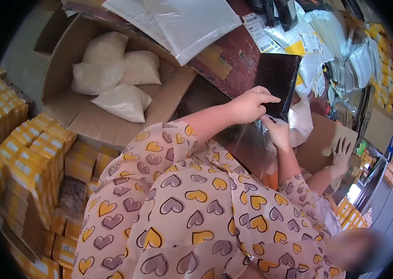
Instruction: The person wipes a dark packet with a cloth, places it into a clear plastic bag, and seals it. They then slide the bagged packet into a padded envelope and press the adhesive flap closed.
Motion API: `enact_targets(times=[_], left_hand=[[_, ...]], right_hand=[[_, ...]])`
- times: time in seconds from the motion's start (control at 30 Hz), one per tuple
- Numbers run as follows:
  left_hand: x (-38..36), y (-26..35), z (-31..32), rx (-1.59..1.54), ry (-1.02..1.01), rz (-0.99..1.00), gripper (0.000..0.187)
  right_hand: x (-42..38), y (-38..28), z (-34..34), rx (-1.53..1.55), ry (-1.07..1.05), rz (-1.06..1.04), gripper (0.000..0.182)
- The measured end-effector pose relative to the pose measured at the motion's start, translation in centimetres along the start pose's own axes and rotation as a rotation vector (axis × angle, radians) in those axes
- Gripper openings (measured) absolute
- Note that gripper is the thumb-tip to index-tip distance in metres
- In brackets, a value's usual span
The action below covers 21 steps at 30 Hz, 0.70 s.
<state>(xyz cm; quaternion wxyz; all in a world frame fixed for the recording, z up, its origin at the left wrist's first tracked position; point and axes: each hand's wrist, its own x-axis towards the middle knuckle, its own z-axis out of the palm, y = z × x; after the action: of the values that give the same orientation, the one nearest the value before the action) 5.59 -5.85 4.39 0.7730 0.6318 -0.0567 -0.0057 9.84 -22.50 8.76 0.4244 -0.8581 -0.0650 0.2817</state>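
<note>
One black packet [276, 76], desk's [239, 58] near edge. Left hand [250, 104], right hand [277, 132]: together, grips unclear. One clear bag [251, 142], nearer: I am judging light, even tension best against creasing.

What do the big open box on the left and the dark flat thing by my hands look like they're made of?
The open box looks like matte brown cardboard, judging by its plain tan folded flaps. The dark flat item seems to be smooth, glossy plastic, given its sheen, though I can't tell for sure.
</note>
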Motion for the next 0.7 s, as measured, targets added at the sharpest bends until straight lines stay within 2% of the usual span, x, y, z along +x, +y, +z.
enact_targets(times=[0.03,0.1,0.13,0.23,0.3,0.37,0.43,0.57,0.63,0.67,0.7], left_hand=[[0.0,-0.1,0.3,0.014,0.001,0.001,0.051],[-0.2,-0.5,0.8,0.061,0.017,0.014,0.052],[-0.3,-0.8,1.0,0.109,0.046,0.034,0.054],[-0.6,-1.4,1.7,0.247,0.099,0.105,0.054],[-0.8,-1.6,2.2,0.317,0.102,0.161,0.054],[-0.8,-1.7,2.4,0.388,0.114,0.227,0.055],[-1.4,-1.7,2.1,0.472,0.082,0.258,0.053],[-3.7,-0.7,0.4,0.646,0.117,0.217,0.043],[-4.7,-0.8,-0.6,0.677,0.165,0.218,0.038],[-5.1,-0.6,-1.0,0.664,0.254,0.132,0.037],[-5.6,-0.3,-1.3,0.649,0.343,0.044,0.036]], right_hand=[[-0.2,0.3,-0.2,0.007,0.008,0.008,0.038],[-0.5,0.6,-0.7,0.231,0.073,-0.055,0.049],[-0.6,0.4,-0.9,0.225,0.041,-0.116,0.050],[-0.6,0.0,-0.9,0.333,0.098,-0.210,0.045],[-0.8,0.7,-1.5,0.357,0.170,0.067,0.037],[-0.1,1.0,-1.2,0.417,0.236,0.048,0.031],[-0.2,1.6,-1.3,0.464,0.205,0.059,0.029],[-0.9,2.6,0.2,0.661,0.043,0.337,0.031],[-0.6,2.8,1.2,0.620,-0.127,0.471,0.031],[-0.5,2.6,1.9,0.606,-0.188,0.513,0.031],[-1.0,0.8,3.7,0.759,-0.081,0.547,0.027]])
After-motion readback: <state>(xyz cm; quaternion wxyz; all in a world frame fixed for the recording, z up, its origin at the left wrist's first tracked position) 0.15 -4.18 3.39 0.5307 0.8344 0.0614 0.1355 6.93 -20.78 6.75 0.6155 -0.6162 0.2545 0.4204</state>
